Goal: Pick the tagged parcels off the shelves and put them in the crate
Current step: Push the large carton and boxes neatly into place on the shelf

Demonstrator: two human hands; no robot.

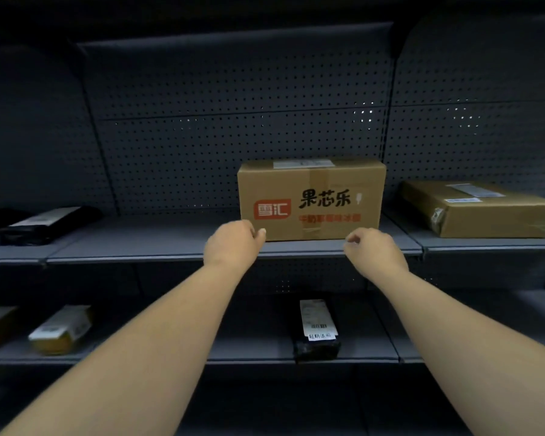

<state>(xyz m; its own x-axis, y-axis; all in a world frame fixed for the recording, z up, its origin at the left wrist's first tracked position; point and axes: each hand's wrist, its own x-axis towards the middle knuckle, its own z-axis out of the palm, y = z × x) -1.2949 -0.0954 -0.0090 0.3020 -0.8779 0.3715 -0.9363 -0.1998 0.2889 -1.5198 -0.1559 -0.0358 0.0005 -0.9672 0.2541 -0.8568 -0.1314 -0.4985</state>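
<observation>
Head-camera view: two bare forearms are stretched forward and upward toward a printed cardboard box (311, 199), which is taken as the landmark. The left hand (232, 247) is held at the box's lower left corner with its fingers loosely curled; the thumb tip appears to touch the front face near the bottom edge, and nothing is gripped. The right hand (375, 251) is held just in front of the box's lower right part, fingers loosely curled around nothing; contact with the box cannot be told. The box is stood upright on the middle shelf (158, 243), against the perforated back panel (233, 127), with a white label on its top. Right of the box, a flat brown parcel (482, 209) is laid. Left of it, a black bagged parcel (49, 223) is laid. Below the box, on the lower shelf, a black labelled parcel (317, 330) is seen, and further left a small brown parcel (62, 328).
</observation>
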